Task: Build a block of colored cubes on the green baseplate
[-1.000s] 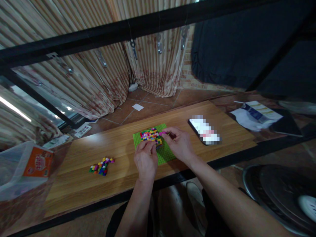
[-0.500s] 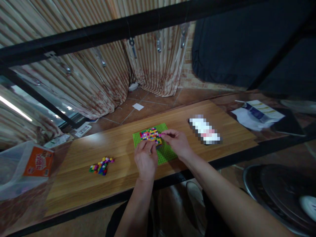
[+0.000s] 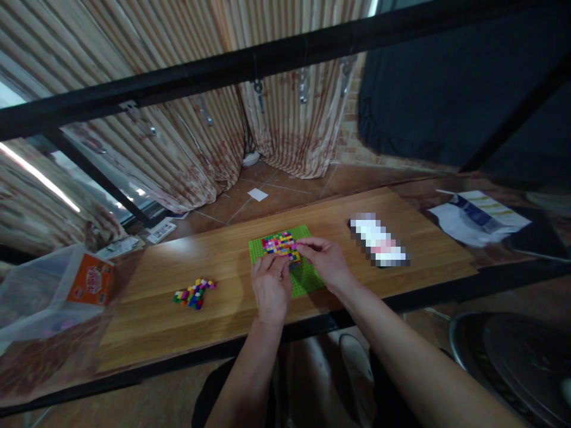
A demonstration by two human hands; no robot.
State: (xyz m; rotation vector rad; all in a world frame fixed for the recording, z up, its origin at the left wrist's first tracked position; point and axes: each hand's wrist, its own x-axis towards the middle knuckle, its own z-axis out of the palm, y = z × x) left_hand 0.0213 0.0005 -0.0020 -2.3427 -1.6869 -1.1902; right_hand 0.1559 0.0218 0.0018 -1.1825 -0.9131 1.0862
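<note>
A green studded baseplate (image 3: 312,284) lies on the wooden table, bearing a dense block of multicoloured toy bricks (image 3: 281,241). With thumb and finger pinched together, my right hand (image 3: 329,263) holds a small pink brick (image 3: 294,246) at the block's right edge. Whether that brick touches the block is too small to tell. My left hand (image 3: 271,285) is at the block's near left side, fingers curled and closed, covering part of the baseplate. What those fingers hold, if anything, is hidden. A loose cluster of coloured bricks (image 3: 195,292) lies further left on the table.
On the right of the wooden table (image 3: 151,321) lies a blurred phone-like object (image 3: 379,241). A clear plastic bin with an orange label (image 3: 91,279) stands beyond the left end. Paper packaging (image 3: 484,217) is past the right end. A dark metal bar (image 3: 232,68) crosses behind.
The whole view has shifted, so the table and items appear slightly further right. The right hand still pinches the pink brick beside the block; the left hand keeps its place at the near side.
</note>
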